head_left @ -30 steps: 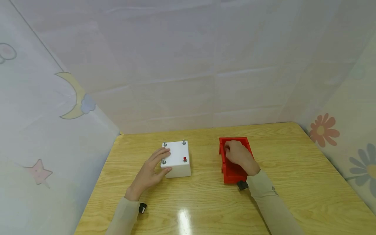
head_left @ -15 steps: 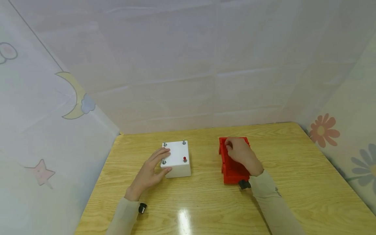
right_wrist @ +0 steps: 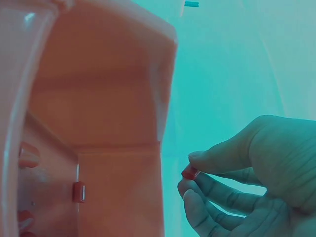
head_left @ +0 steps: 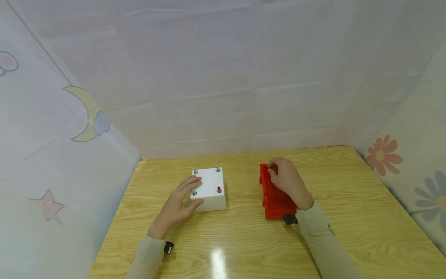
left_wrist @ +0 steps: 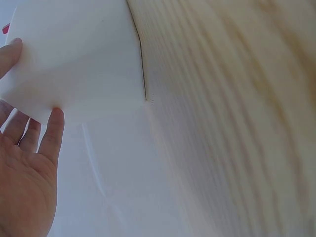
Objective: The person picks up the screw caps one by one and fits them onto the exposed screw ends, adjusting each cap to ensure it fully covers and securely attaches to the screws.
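Observation:
A white box [head_left: 208, 186] stands on the table with metal bolts [head_left: 218, 169] at its top corners. A small red cap [head_left: 219, 189] covers the front right bolt. My left hand [head_left: 177, 207] holds the box at its left side, fingers over the top and thumb on the front face; in the left wrist view the little finger touches its side. My right hand [head_left: 287, 178] is over the far end of a red bin [head_left: 278, 213]. Between thumb and fingertips it pinches a small red cap [right_wrist: 189, 172], seen in the right wrist view.
Several small red caps [right_wrist: 79, 192] lie inside the bin. The wooden table [head_left: 240, 240] ends at a pale cloth backdrop [head_left: 223, 97] behind and at both sides.
My right hand has risen from inside the bin and moved slightly away from me, over its far rim. The left hand and the white box have stayed put.

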The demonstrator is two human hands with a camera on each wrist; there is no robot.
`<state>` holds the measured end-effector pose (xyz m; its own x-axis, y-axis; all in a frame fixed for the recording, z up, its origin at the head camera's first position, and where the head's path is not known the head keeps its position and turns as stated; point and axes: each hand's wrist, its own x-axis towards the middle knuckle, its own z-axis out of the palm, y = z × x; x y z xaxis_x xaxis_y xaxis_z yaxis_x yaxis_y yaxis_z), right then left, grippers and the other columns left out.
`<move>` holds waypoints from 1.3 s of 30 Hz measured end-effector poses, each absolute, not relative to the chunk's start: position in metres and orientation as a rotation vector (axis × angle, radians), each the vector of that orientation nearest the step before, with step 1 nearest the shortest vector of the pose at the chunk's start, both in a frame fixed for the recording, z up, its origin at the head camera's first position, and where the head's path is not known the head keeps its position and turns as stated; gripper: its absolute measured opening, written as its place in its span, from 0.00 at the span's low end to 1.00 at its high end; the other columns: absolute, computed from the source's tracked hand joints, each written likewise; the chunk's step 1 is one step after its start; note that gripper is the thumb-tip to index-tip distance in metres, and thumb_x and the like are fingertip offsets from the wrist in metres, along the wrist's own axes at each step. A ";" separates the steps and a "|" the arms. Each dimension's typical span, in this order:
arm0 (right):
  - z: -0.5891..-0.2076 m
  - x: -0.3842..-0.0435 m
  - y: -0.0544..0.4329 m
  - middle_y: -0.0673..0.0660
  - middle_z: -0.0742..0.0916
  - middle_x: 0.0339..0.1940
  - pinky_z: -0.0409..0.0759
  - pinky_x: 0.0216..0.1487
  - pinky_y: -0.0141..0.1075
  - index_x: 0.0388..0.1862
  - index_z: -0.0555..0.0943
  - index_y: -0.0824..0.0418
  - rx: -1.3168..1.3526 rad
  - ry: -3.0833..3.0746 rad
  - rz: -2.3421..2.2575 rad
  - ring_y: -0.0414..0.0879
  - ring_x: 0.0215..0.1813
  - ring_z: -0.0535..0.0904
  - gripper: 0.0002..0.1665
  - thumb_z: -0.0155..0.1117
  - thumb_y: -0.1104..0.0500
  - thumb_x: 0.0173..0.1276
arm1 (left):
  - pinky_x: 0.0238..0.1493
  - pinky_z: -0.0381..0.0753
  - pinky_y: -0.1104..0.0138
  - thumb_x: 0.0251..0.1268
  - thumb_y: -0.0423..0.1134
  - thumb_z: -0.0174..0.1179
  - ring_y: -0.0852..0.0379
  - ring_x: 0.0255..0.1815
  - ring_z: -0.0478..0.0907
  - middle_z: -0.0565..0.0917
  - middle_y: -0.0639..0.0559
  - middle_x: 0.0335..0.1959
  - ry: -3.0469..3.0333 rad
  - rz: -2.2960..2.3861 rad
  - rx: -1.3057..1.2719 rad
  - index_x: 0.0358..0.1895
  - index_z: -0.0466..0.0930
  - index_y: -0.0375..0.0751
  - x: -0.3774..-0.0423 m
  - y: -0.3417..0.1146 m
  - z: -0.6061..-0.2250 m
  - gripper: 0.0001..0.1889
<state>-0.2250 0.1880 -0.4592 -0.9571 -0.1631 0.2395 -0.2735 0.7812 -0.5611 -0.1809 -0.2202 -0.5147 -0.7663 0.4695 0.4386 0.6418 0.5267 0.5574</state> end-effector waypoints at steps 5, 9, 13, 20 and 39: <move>-0.453 -0.221 0.187 0.66 0.89 0.47 0.89 0.51 0.56 0.50 0.87 0.70 0.343 -2.767 0.938 0.60 0.47 0.84 0.10 0.66 0.69 0.73 | 0.87 0.59 0.64 0.70 0.39 0.73 0.42 0.85 0.63 0.74 0.48 0.79 -2.521 -1.061 -0.946 0.75 0.76 0.44 -0.181 -0.220 -0.515 0.31; -0.449 -0.218 0.185 0.65 0.88 0.46 0.89 0.51 0.55 0.50 0.87 0.70 0.352 -2.738 0.957 0.60 0.47 0.84 0.09 0.67 0.69 0.73 | 0.87 0.59 0.63 0.71 0.40 0.73 0.43 0.85 0.62 0.73 0.49 0.79 -2.539 -1.077 -0.935 0.75 0.75 0.45 -0.180 -0.219 -0.514 0.31; -0.447 -0.216 0.184 0.64 0.88 0.47 0.89 0.51 0.54 0.49 0.87 0.69 0.353 -2.718 0.982 0.59 0.47 0.84 0.08 0.67 0.69 0.74 | 0.87 0.59 0.63 0.72 0.41 0.73 0.44 0.85 0.61 0.73 0.50 0.79 -2.552 -1.083 -0.921 0.75 0.75 0.46 -0.180 -0.219 -0.514 0.31; -0.446 -0.215 0.182 0.64 0.89 0.47 0.90 0.51 0.55 0.49 0.88 0.68 0.362 -2.696 1.002 0.59 0.47 0.85 0.08 0.68 0.69 0.73 | 0.87 0.59 0.63 0.72 0.40 0.73 0.42 0.85 0.62 0.74 0.49 0.79 -2.531 -1.065 -0.935 0.75 0.75 0.45 -0.181 -0.220 -0.516 0.31; -0.440 -0.211 0.177 0.64 0.90 0.45 0.89 0.44 0.48 0.48 0.88 0.70 0.416 -2.626 1.020 0.56 0.42 0.85 0.08 0.69 0.70 0.72 | 0.88 0.59 0.61 0.72 0.41 0.72 0.44 0.86 0.61 0.73 0.50 0.79 -2.569 -1.079 -0.911 0.75 0.75 0.44 -0.178 -0.217 -0.509 0.31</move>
